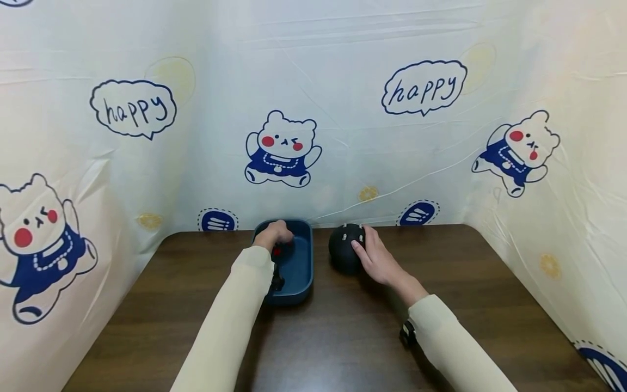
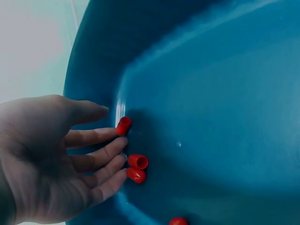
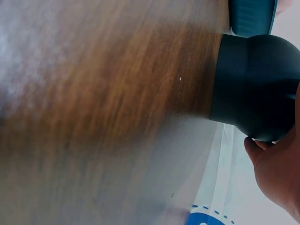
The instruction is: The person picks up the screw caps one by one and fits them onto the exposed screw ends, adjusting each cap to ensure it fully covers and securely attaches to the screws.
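Closest to us are the two pale sleeves [image 1: 455, 343] reaching over the wooden table [image 1: 318, 348], and past them we've got the right hand [image 1: 379, 258] cupped around the side of a black dome [image 1: 343, 256] that's sitting upright with little pegs on top, just right of the blue bin [image 1: 297, 275]. A bit deeper, we see the left hand [image 2: 61, 159] down at the bin's far end, fingers loosely stretched, thumb apart, fingertips right at three small red caps [image 2: 138, 161]. Behind it all we've got a bear-print curtain [image 1: 352, 43].
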The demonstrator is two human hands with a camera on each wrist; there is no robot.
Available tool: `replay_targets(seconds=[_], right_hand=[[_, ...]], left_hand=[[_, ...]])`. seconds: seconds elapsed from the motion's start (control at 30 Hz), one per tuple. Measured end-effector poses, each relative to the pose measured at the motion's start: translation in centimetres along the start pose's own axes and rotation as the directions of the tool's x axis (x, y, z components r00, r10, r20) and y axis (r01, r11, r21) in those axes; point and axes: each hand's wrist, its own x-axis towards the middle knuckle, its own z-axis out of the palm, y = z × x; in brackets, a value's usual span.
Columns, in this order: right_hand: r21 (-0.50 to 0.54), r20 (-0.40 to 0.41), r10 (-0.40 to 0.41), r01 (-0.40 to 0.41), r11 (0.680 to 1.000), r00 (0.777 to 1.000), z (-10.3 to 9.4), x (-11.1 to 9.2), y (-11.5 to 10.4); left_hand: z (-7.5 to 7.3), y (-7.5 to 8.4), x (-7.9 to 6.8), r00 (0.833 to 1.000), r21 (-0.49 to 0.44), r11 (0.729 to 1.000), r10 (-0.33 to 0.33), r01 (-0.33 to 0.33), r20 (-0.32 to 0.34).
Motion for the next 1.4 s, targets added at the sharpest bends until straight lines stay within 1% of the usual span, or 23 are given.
replay_targets(seconds=[0.07,0.17,0.23,0.37,0.43,0.47,0.57,0.67,0.73,0.87,1.0,1.13,1.27,1.4], right_hand=[[-0.003,-0.002,0.002,-0.002,1.0,1.0,0.0,0.0,0.1],[-0.005,-0.001,0.006,-0.006,1.0,1.0,-0.1,0.1,0.2],[-0.008,0.005,0.014,-0.014,1.0,1.0,-0.1,0.1,0.3],[-0.016,0.018,0.026,-0.025,1.0,1.0,-0.2,0.1,0.2],[-0.017,0.017,0.023,-0.022,1.0,1.0,-0.2,0.1,0.2],[-0.017,0.015,0.019,-0.018,1.0,1.0,-0.2,0.1,0.1],[-0.013,0.003,0.012,-0.012,1.0,1.0,-0.2,0.1,0.0],[-0.009,-0.007,0.003,-0.003,1.0,1.0,-0.3,0.2,-0.1],[-0.008,-0.008,-0.001,0.001,1.0,1.0,-0.3,0.1,-0.1],[-0.001,-0.007,-0.01,0.01,1.0,1.0,-0.2,0.0,-0.1],[0.005,-0.008,-0.01,0.01,1.0,1.0,-0.2,-0.1,-0.1],[0.007,-0.006,-0.008,0.008,1.0,1.0,-0.1,-0.2,-0.2],[0.009,-0.013,-0.01,0.01,1.0,1.0,0.0,-0.2,-0.1],[0.017,-0.015,-0.013,0.014,1.0,1.0,0.0,-0.2,-0.2]], left_hand=[[0.3,0.0,0.8,1.0,0.021,1.0,-0.008,0.008,-0.003],[0.5,0.1,1.4,1.0,0.028,0.999,-0.021,0.021,-0.008],[0.6,0.3,1.1,1.0,0.027,0.999,-0.023,0.023,-0.016],[0.6,0.6,0.5,0.999,0.036,0.999,0.012,-0.011,-0.042],[0.5,0.7,0.1,0.999,0.029,0.999,0.025,-0.024,-0.043],[0.6,0.6,0.2,0.999,0.026,0.999,0.024,-0.023,-0.045],[0.7,0.6,0.3,0.999,-0.013,1.0,-0.003,0.002,-0.04],[0.8,0.3,0.8,0.999,-0.056,0.998,-0.024,0.021,-0.042],[0.9,0.3,0.7,0.999,-0.083,0.996,-0.018,0.015,-0.044],[1.0,0.1,0.3,0.999,-0.151,0.988,0.03,-0.036,-0.039],[0.9,-0.2,-0.1,0.996,-0.277,0.957,0.088,-0.088,-0.011],[0.6,-0.4,-0.9,0.99,-0.398,0.91,0.139,-0.115,0.032],[0.3,-0.4,-1.2,0.985,-0.479,0.87,0.16,-0.112,0.061],[0.2,-0.5,-1.1,0.982,-0.538,0.835,0.174,-0.111,0.068]])
